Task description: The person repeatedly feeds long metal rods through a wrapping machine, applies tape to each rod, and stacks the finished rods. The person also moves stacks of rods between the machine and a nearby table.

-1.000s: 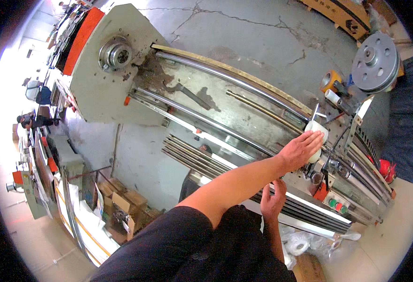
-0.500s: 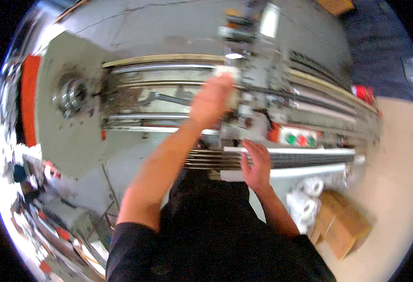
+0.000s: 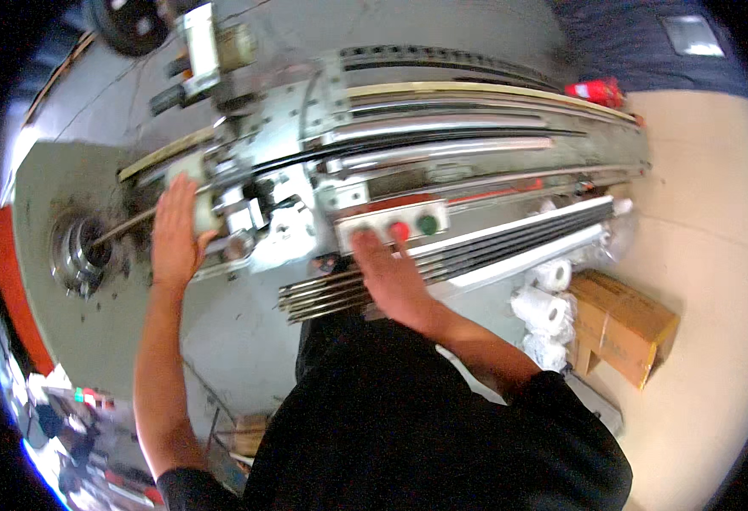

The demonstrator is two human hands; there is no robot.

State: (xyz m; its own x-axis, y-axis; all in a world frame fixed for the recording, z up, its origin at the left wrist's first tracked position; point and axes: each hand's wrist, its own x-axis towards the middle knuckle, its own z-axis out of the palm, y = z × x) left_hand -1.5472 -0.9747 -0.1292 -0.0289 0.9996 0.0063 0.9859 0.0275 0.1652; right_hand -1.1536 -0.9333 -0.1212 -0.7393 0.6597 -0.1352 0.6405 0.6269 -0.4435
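A long lathe-like machine lies across the view, with a round metal chuck (image 3: 84, 254) at its left end. From the chuck a thin rod (image 3: 127, 225) runs right, and a long dark bar (image 3: 374, 146) extends beyond the carriage (image 3: 284, 230). My left hand (image 3: 175, 228) rests against a pale block (image 3: 204, 209) on the carriage's left side, fingers stretched, thumb apart. My right hand (image 3: 388, 277) reaches a light control panel (image 3: 438, 213), fingertips at its left end. A red button (image 3: 399, 230) and a green button (image 3: 426, 225) show beside the fingers; what lies under them is hidden.
Several dark rods with bright ends (image 3: 327, 296) lie in a white channel (image 3: 519, 260) near my body. At the right stand plastic-wrapped white rolls (image 3: 540, 308) and a cardboard box (image 3: 621, 319). A red can-like object (image 3: 595, 91) sits by the machine's far right end.
The carriage has moved left toward the chuck, with my left hand at its block. My right hand has come from above the rods to the button panel. The view has shifted right.
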